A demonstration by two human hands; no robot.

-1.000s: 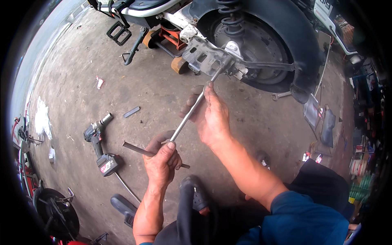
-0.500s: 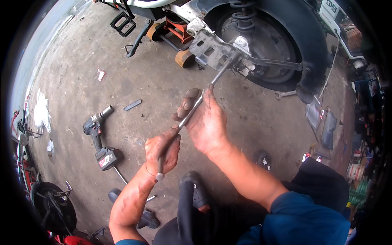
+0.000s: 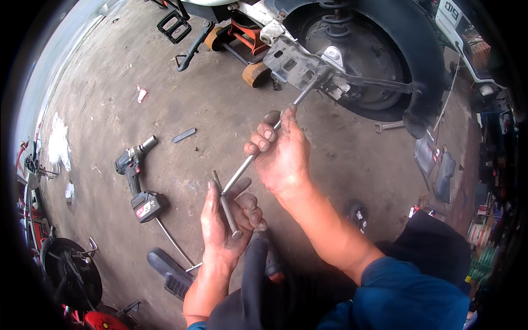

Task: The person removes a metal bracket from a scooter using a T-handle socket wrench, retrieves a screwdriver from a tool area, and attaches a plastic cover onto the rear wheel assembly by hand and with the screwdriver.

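A long T-handle socket wrench (image 3: 240, 175) slants from my hands up to the metal bracket (image 3: 287, 63) beside the rear wheel. Its far end meets a fastener area that I cannot make out clearly. My right hand (image 3: 284, 157) curls loosely round the middle of the shaft, thumb on one side and fingers on the other. At the near end, the crossbar lies against the palm of my left hand (image 3: 234, 220). The left thumb points up and its fingers are spread, partly bent, not wrapped round the bar.
A cordless impact wrench (image 3: 137, 181) lies on the floor to the left, near a flat grey bar (image 3: 184, 135). An orange floor jack (image 3: 250, 38) stands under the vehicle. An open-end wrench (image 3: 389, 126) lies by the tire (image 3: 426, 71). Another wheel (image 3: 71, 272) is at lower left.
My left hand has opened from its grip on the crossbar and turned palm upward. The crossbar has rotated. My right hand stays around the shaft.
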